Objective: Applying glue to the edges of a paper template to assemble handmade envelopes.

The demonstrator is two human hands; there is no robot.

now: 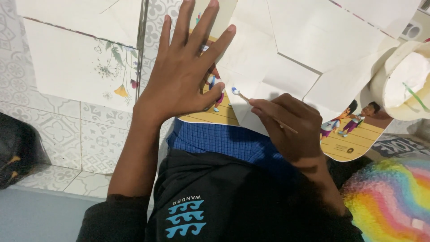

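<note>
The right hand pinches a thin wooden stick with a pale blue-white tip between thumb and fingers, its long axis slanting up and left so the tip lies just beside the left thumb. The left hand, fingers spread, presses flat on a glossy illustrated card with cartoon children on a yellow floor, which rests over a blue checked cloth on the lap. White paper pieces cover the card's upper part. At the card's right edge stands a cream round container; its contents cannot be told. A rainbow fluffy fabric lies near the lower right corner.
</note>
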